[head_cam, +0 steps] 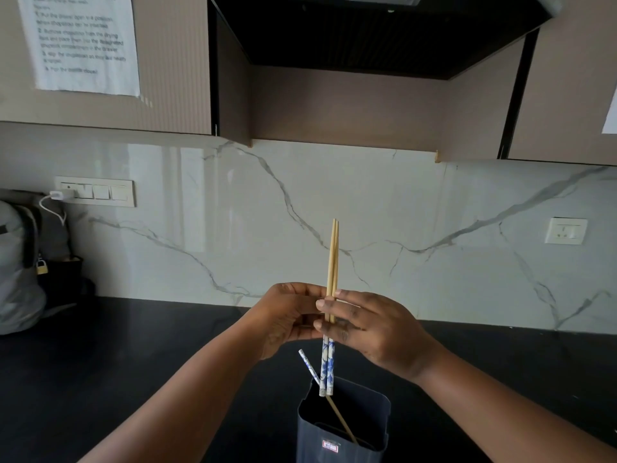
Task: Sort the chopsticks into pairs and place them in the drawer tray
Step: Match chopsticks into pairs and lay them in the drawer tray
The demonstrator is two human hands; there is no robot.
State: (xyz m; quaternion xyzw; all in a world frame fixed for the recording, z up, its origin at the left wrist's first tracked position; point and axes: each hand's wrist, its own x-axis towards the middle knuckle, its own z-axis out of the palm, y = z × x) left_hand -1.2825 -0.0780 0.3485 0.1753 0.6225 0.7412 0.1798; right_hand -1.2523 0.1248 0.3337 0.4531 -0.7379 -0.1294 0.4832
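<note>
Two matching chopsticks, pale wood with blue-and-white patterned ends, stand upright side by side above the counter. My right hand pinches them near the middle, fingers curled round them. From the left, my left hand meets them with its fingers curled against the same spot. Just below, a dark holder stands on the black counter. It holds one more chopstick leaning left, patterned end up, with its wooden tip low inside the holder. No drawer tray is in view.
The black counter runs left and right under a white marble backsplash. A grey backpack with a padlock sits at the far left. A switch panel with a plugged charger and a socket are on the wall.
</note>
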